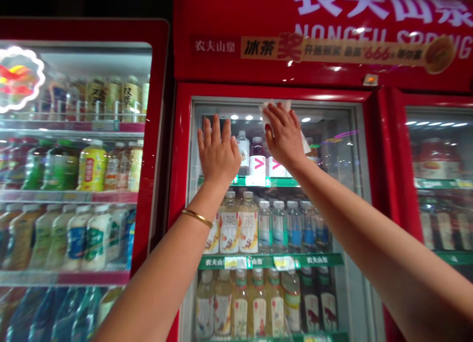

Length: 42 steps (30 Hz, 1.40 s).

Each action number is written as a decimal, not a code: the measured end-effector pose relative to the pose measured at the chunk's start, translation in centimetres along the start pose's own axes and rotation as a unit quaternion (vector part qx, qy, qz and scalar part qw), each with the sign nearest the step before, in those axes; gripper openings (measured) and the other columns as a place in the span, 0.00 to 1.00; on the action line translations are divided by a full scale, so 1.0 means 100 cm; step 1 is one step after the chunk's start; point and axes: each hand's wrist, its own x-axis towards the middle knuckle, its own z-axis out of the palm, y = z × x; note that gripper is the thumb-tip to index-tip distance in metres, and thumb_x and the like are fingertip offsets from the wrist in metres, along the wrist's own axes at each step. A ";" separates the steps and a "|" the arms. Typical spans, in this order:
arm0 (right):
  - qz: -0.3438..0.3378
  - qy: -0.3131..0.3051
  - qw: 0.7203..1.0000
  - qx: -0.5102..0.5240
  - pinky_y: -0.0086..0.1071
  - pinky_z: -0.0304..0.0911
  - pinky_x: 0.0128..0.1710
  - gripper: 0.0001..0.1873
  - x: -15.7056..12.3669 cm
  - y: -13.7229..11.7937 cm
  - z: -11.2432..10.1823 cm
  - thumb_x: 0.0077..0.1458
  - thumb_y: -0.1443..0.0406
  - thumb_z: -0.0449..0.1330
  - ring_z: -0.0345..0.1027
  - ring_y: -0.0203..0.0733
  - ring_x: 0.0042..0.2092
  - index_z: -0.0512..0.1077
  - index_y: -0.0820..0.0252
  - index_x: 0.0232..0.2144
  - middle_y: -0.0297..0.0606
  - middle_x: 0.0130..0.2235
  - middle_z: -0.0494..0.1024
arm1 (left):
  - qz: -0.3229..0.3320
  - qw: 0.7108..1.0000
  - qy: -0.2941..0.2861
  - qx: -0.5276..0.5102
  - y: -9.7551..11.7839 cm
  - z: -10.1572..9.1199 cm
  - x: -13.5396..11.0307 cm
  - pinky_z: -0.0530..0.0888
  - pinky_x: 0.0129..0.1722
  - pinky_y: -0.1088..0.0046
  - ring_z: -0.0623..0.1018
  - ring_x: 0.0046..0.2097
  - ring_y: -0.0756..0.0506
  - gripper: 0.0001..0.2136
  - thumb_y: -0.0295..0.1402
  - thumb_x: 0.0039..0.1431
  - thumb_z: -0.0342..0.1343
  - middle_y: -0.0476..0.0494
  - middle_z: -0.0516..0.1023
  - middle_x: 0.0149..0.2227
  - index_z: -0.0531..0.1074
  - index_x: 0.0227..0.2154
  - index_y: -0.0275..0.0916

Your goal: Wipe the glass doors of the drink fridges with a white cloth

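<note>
My left hand (217, 152) lies flat on the glass door (332, 184) of a red drinks fridge, fingers stretched upward, holding nothing. A gold bangle circles its wrist. My right hand (283, 135) presses a white tissue (271, 108) against the upper part of the same glass; the tissue shows above the fingertips and at the hand's right edge. Behind the glass stand rows of bottles (254, 223) on green-edged shelves.
To the left stands another red fridge (74, 159) with shelves of green, yellow and white bottles. A third glass door (439, 184) is at the right edge. A red sign with white lettering (369, 17) runs above the doors.
</note>
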 end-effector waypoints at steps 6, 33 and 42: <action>0.079 -0.043 0.996 0.009 0.61 0.34 0.81 0.41 0.008 -0.009 -0.002 0.75 0.47 0.37 0.33 0.55 0.82 0.45 0.61 0.80 0.41 0.82 0.42 | 0.006 1.000 -0.014 -0.003 -0.004 -0.007 0.003 0.48 0.81 0.44 0.53 0.81 0.32 0.29 0.39 0.75 0.43 0.36 0.55 0.80 0.63 0.75 0.37; 0.236 -0.020 0.971 0.009 0.80 0.29 0.76 0.41 -0.118 0.055 -0.031 0.75 0.44 0.32 0.31 0.68 0.82 0.47 0.53 0.80 0.40 0.82 0.43 | 0.064 0.995 -0.079 0.001 -0.040 -0.036 -0.094 0.45 0.82 0.40 0.47 0.82 0.34 0.33 0.49 0.75 0.48 0.39 0.48 0.81 0.55 0.78 0.43; -0.127 -0.141 0.982 0.024 0.66 0.26 0.81 0.37 -0.218 -0.057 -0.011 0.75 0.45 0.49 0.38 0.51 0.82 0.43 0.32 0.79 0.21 0.79 0.54 | 0.073 0.994 -0.081 -0.007 -0.045 -0.048 -0.125 0.48 0.82 0.42 0.50 0.82 0.38 0.29 0.38 0.77 0.43 0.47 0.51 0.81 0.54 0.78 0.52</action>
